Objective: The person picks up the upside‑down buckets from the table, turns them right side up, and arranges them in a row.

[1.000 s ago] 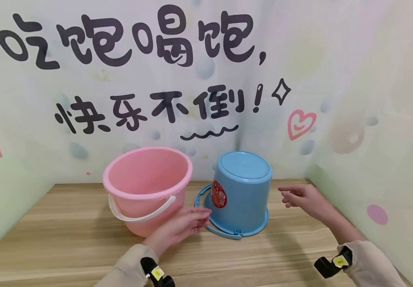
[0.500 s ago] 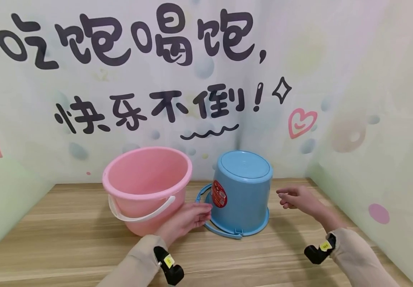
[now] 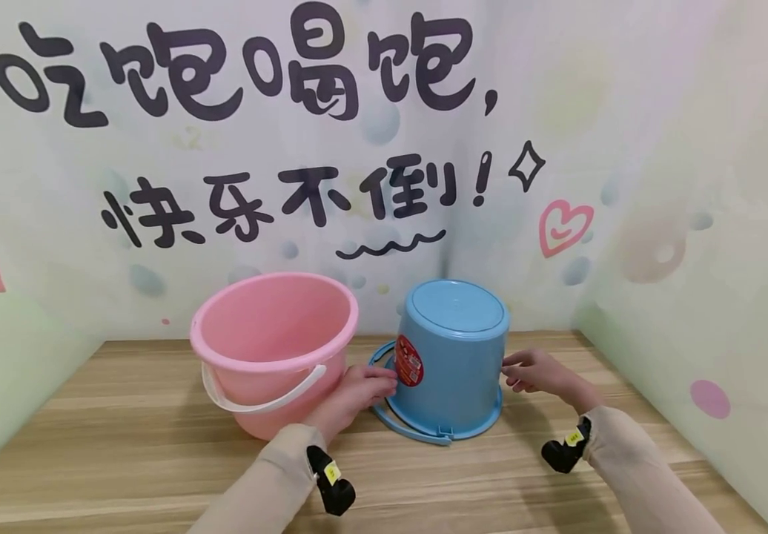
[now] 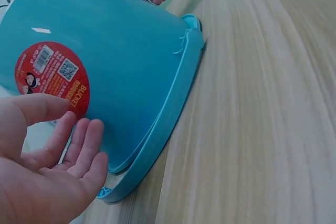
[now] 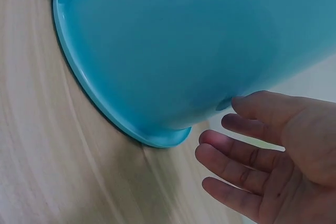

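The left hand (image 3: 360,387) and right hand (image 3: 539,371) have moved inward, flanking the upturned blue bucket (image 3: 457,371). Both grips are spread, holding nothing; a two-sided hold seems within reach.

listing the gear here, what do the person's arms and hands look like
Both sleeves are long and beige. At each end sits a black, curved device with a yellow label, its print unreadable. The left hand and right hand are ungloved.
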Available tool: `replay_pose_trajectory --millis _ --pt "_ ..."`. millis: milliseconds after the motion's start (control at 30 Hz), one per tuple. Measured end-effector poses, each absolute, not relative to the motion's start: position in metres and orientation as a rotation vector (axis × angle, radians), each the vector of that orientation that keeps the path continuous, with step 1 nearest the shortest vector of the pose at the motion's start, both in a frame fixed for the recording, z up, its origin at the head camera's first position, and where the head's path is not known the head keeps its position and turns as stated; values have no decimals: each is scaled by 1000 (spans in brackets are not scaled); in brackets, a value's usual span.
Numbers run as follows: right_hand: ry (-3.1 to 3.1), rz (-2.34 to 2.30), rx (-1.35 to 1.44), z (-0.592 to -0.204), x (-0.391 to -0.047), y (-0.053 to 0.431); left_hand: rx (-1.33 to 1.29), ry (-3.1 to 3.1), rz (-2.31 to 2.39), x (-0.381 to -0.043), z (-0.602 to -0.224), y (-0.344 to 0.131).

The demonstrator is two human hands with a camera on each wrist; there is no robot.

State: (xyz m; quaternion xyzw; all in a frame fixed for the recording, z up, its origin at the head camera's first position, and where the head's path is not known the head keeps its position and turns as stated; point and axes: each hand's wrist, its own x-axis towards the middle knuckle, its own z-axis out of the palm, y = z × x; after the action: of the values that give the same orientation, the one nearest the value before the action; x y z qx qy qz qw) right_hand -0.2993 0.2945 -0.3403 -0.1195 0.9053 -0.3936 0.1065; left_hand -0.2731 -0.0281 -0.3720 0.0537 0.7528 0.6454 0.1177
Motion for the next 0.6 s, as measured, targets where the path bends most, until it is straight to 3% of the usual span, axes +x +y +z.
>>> replay_pose_trajectory --millis 233,600 --pt "2665 -1121 -237 -347 -304 293 194 2483 1664 -279 -373 -23" --pt "2696 -1072 -216 -364 -312 290 493 2635 1431 -281 -378 -27"
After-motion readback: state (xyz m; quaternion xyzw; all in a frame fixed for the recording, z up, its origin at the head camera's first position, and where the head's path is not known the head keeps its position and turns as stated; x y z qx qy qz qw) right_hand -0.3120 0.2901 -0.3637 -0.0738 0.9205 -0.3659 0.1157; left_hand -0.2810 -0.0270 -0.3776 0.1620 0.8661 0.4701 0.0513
